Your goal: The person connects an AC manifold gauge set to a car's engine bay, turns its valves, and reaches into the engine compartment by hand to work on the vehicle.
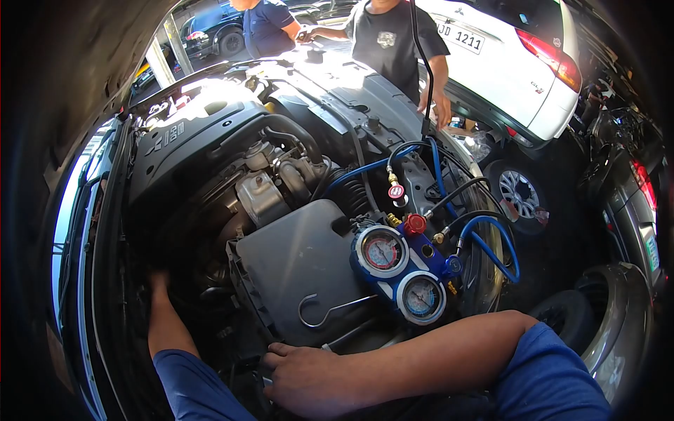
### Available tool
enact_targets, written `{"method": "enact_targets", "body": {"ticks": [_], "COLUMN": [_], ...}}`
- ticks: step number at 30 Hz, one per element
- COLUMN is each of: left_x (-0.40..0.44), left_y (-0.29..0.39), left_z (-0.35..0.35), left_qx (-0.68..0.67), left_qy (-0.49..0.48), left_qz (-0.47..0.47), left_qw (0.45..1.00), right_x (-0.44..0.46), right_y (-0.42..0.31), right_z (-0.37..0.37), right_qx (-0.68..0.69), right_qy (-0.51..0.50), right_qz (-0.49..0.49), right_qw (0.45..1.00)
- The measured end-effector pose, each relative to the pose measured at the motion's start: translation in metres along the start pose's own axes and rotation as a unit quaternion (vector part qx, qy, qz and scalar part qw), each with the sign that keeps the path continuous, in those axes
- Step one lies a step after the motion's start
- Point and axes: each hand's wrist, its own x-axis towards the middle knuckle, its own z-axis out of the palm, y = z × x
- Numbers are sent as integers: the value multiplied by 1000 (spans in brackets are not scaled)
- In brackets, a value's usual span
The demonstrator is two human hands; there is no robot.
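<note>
My left hand (160, 278) reaches down into the dark gap at the left of the engine bay; its fingers are lost in shadow. Low in the middle, my right hand (309, 379) rests with curled fingers beside the black air filter box (288, 256). What those fingers close on, if anything, is hidden. On the box's right side lies a manifold gauge set (400, 270) with a red dial and a blue dial, and a metal hook (337, 309) extends from it. Blue hoses (442, 168) and black hoses run from the gauges.
The engine cover (189, 147) and metal engine parts (260, 196) fill the bay's left and middle. Two people stand beyond the car, one in a black shirt (386, 42). A white car (491, 63) is parked behind, near a loose wheel (518, 193). The raised hood (77, 63) hangs upper left.
</note>
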Motion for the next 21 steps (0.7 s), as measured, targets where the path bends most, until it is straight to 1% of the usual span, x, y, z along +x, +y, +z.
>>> {"method": "enact_targets", "body": {"ticks": [3,6,9,10,12,14,16,18,19,20,21], "left_x": [-16,-11,-27,-30,-8,-6,-3,-1,-2,-8,-10], "left_y": [3,2,7,9,0,-2,-3,-2,-1,1,2], "left_z": [-3,-14,-11,-16,-6,-1,2,-3,-3,-7,-9], "left_qx": [-87,65,-94,-59,13,-57,-9,158,62,-34,-85], "left_qy": [55,-52,55,31,-18,13,17,-7,4,15,19], "left_qz": [-10,73,16,24,39,6,22,88,46,5,-16], "left_qw": [995,994,994,998,999,998,1000,983,997,999,996], "right_x": [-1,-1,1,1,1,0,0,0,0,0,0], "right_y": [0,0,0,0,-1,0,0,-2,-2,-2,-2], "right_z": [-3,-2,0,0,-2,-1,-1,-3,-4,-5,-5], "right_qx": [-10,-7,-12,-10,-5,-5,-8,-14,-9,-4,2], "right_qy": [-4,-6,-5,-9,-18,-6,-3,-9,-12,-15,-18], "right_qz": [-8,-8,-4,-2,1,1,1,1,1,1,2], "right_qw": [1000,1000,1000,1000,1000,1000,1000,1000,1000,1000,1000]}}
